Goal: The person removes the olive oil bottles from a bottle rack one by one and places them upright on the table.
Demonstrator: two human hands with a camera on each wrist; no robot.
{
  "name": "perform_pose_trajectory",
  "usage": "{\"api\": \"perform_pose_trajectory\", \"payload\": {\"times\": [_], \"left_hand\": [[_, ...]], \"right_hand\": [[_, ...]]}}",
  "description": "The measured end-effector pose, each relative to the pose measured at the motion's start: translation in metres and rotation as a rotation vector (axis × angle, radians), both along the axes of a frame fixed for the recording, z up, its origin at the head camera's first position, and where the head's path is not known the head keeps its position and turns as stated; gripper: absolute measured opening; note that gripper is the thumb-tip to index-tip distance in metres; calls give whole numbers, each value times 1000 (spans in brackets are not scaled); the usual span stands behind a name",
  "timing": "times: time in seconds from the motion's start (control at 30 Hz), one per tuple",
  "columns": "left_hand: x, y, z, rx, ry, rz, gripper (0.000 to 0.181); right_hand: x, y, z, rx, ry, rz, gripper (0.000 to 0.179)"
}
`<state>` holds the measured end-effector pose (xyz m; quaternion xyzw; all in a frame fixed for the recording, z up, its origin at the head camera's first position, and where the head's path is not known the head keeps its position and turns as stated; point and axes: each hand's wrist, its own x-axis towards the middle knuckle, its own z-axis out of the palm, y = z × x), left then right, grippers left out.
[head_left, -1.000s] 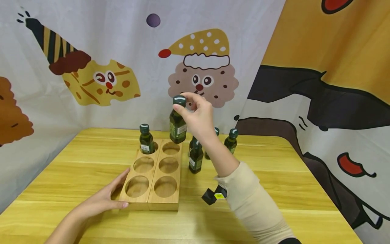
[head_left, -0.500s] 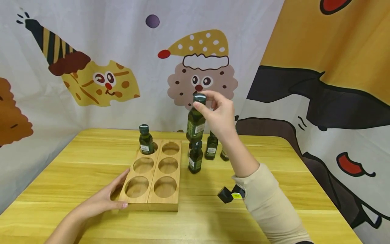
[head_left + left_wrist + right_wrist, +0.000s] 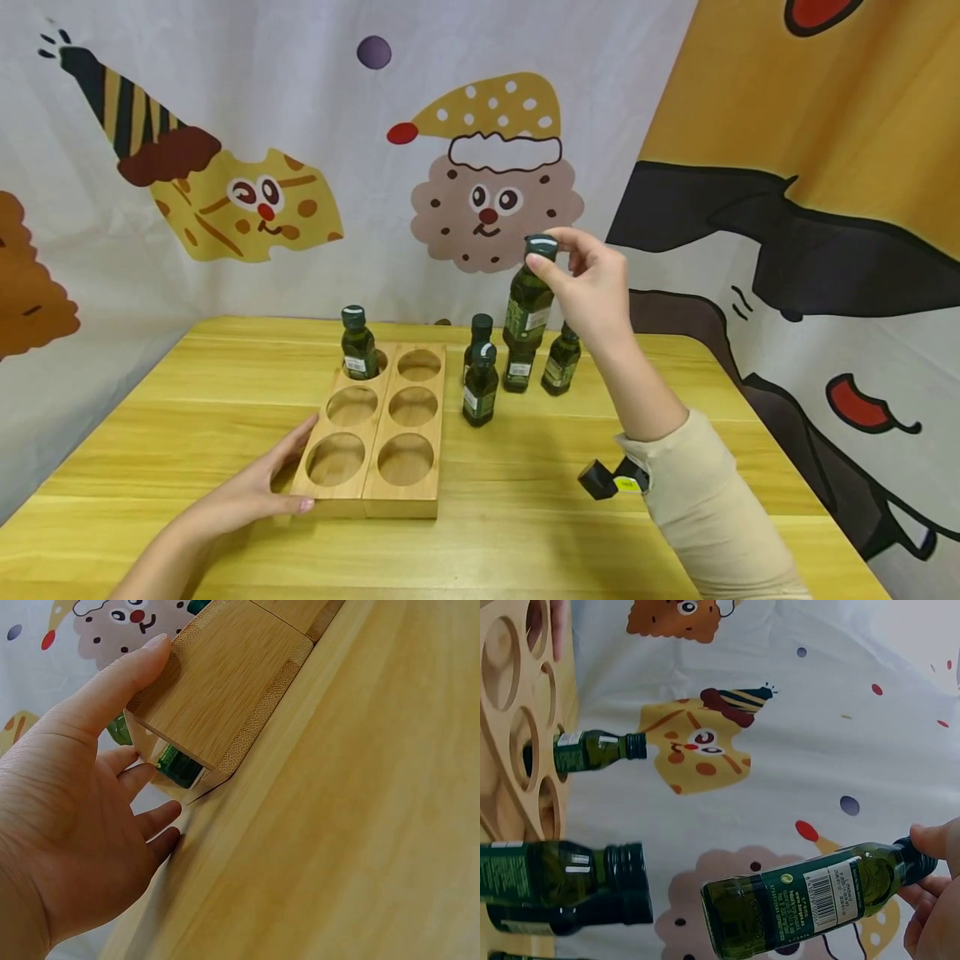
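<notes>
My right hand (image 3: 596, 287) pinches a small green glass bottle (image 3: 528, 304) by its dark cap, thumb in front. The bottle is held in the air, tilted slightly, right of the wooden rack (image 3: 401, 507); its label and barcode face the right wrist camera. That rack has six round holes in two columns, and a similar bottle (image 3: 360, 350) stands in its far left hole. At the rack's near left corner, my left hand (image 3: 258, 487) rests with the thumb against the front and loose fingers along the side; in the left wrist view its lower fingers hang relaxed.
Several matching bottles stand on the table right of the rack: a near one (image 3: 481, 387), one behind it (image 3: 480, 333), one (image 3: 519, 375) partly behind the held bottle, and one (image 3: 562, 362) farther right. A printed cartoon curtain (image 3: 315, 100) hangs behind the table.
My right hand has carried the bottle rightward, from above the rack's far right hole to above the standing bottles. The left hand and rack have stayed put.
</notes>
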<state>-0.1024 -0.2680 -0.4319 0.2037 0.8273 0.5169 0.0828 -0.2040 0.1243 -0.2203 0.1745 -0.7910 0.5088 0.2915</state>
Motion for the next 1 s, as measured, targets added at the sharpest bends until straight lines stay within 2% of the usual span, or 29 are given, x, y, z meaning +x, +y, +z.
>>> {"api": "perform_pose_trajectory", "payload": {"times": [0.43, 0.8, 1.0], "left_hand": [[0, -2, -2, -33, 25, 8, 99], [-1, -1, -1, -70, -6, 33, 100], [0, -1, -1, -38, -15, 28, 99]], "right_hand": [[-2, 18, -13, 21, -37, -49, 23], [-4, 21, -42, 18, -50, -59, 24], [-3, 21, -61, 17, -57, -59, 27]]}}
